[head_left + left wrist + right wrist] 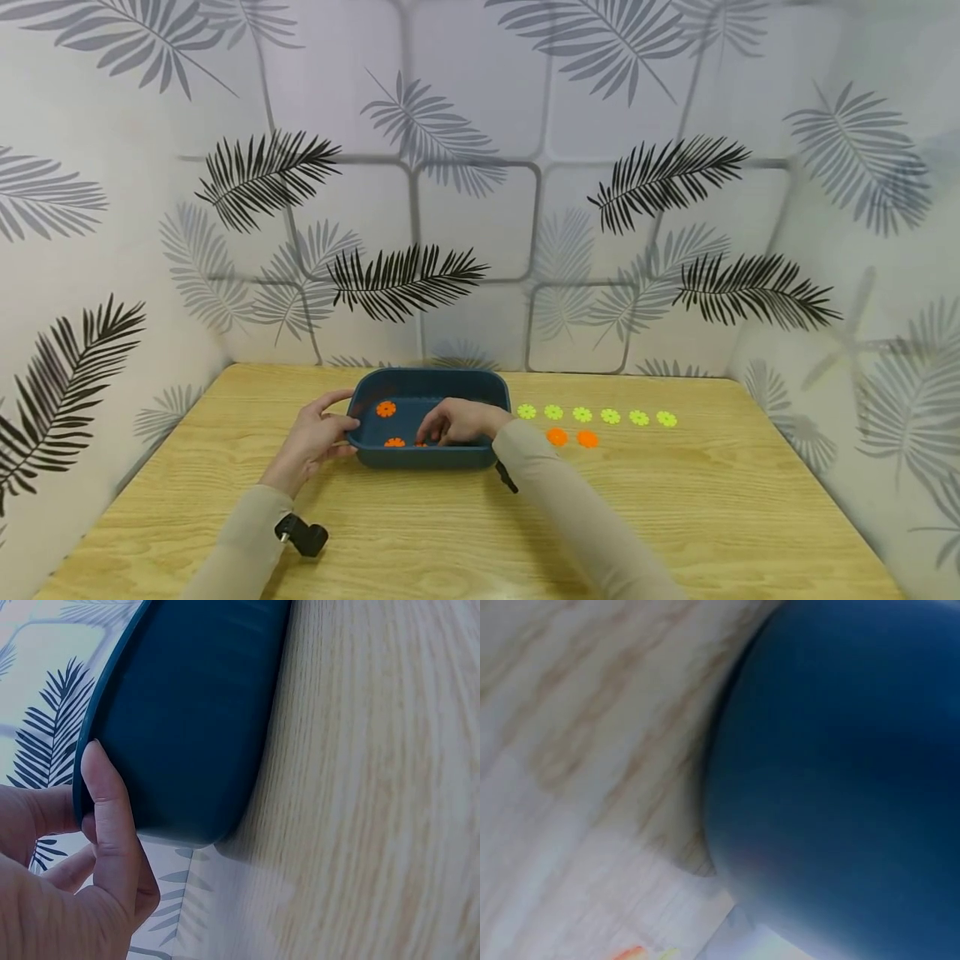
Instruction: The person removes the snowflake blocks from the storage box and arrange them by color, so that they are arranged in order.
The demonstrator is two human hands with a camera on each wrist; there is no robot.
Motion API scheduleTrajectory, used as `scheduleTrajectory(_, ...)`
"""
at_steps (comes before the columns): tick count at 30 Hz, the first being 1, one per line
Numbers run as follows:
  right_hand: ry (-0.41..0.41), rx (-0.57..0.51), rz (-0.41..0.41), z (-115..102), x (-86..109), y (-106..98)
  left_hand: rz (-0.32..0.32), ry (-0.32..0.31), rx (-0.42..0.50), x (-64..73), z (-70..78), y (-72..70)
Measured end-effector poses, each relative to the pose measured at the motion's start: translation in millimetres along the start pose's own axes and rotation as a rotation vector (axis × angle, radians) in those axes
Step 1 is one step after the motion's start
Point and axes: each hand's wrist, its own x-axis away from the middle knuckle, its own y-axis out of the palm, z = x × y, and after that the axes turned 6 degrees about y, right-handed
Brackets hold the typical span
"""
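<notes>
A dark blue plastic basin (427, 458) stands on the table. My left hand (318, 437) grips its left rim, thumb on one side and fingers on the other; the left wrist view shows this grip up close. My right hand (461, 421) reaches down inside the basin with bent fingers. Beneath its fingertips shows a sliver of an orange piece (422, 445); the front wall hides whether the fingers pinch it. Two more orange flower-shaped discs, one at the back (386, 409) and one near the front wall (394, 442), lie in the basin. The right wrist view shows only the basin's outside (832, 780).
Right of the basin, several yellow-green flower-shaped discs (582, 414) lie in a row on the wooden table (420, 533). Below that row lie two orange discs (588, 438). A leaf-patterned wall (480, 217) closes off the back and sides.
</notes>
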Motion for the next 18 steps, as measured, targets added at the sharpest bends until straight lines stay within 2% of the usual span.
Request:
scheduleTrajectory(3, 0.000, 0.002, -0.002, -1.6, -0.2, 0.3, 0.010, -0.011, -0.002, -0.5, -0.9, -0.2)
scheduleTrajectory(10, -0.071, 0.006, -0.074, -3.8, -3.9, 0.5, 0.012, -0.015, -0.011, -1.3, -1.3, -0.2)
scheduleTrajectory(13, -0.069, 0.036, -0.039, -3.0, -5.3, 1.8, 0.020, -0.019, -0.003, -1.3, -0.7, -0.8)
scheduleTrajectory(18, 0.037, 0.025, 0.059, 0.7, -5.3, 4.4, 0.018, -0.015, -0.005, -0.7, 0.0, -0.5)
